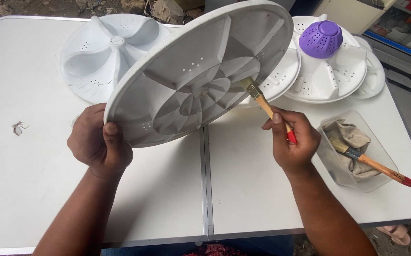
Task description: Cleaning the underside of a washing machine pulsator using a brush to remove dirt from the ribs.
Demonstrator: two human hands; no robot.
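My left hand (pixel 99 142) grips the lower rim of a large white round plastic disc (pixel 186 61), tilted up so its ribbed underside faces me. My right hand (pixel 293 140) holds a small paintbrush (pixel 264 104) with a wooden handle and a red end. Its bristles touch the ribs near the disc's centre-right.
A white folding table (pixel 243 189) carries another white finned disc (pixel 106 52) at the back left and more white discs (pixel 328 76) at the back right, one topped by a purple perforated cap (pixel 320 39). A clear tub (pixel 371 161) at right holds a rag and a second brush (pixel 376 166).
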